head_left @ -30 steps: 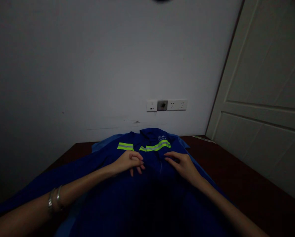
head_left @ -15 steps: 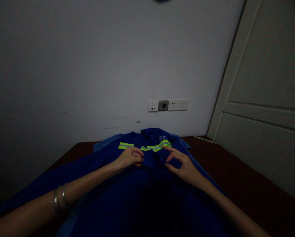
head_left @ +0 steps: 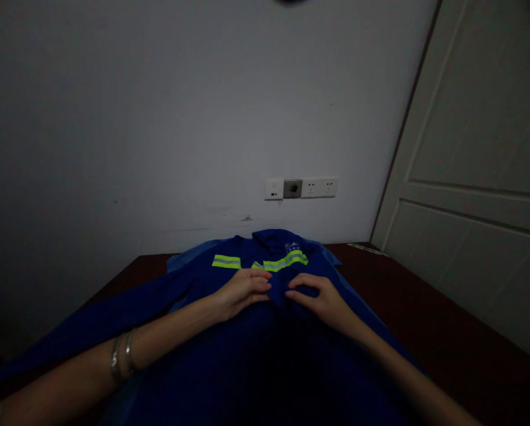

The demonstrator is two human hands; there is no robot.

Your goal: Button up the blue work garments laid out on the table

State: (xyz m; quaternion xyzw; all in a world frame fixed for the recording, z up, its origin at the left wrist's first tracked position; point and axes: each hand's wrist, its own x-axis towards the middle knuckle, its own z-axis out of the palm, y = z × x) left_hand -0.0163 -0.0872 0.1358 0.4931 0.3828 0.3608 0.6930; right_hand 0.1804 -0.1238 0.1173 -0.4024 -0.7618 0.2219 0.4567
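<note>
Leaning over the front of the blue jacket (head_left: 229, 346), your two hands come near each other, with only a small gap between their fingertips. Your left hand (head_left: 244, 289) has its fingers bent and close together, pointing to the right; I cannot tell if they pinch some cloth. Your right hand (head_left: 324, 297) makes a narrow shape, thumb and first finger almost meeting at the cloth; whether a bit of it is caught there, I cannot tell. On your left forearm you wear two silver bracelets (head_left: 129, 353).

The jacket lies spread on the dark red table (head_left: 411, 307), its collar (head_left: 271, 238) toward the wall (head_left: 202, 118) and one sleeve (head_left: 100, 319) stretched out to your left. Just beyond your fingers, yellow-green bands (head_left: 286, 260) cross the chest, and above the right one there is a small white print (head_left: 292, 247). Light blue cloth (head_left: 187, 259) shows from under the jacket on both sides. Farther, a thin strip (head_left: 366, 249) lies at the table's back edge, white sockets (head_left: 319, 187) sit on the wall, and a pale door (head_left: 478, 195) stands at your right.
</note>
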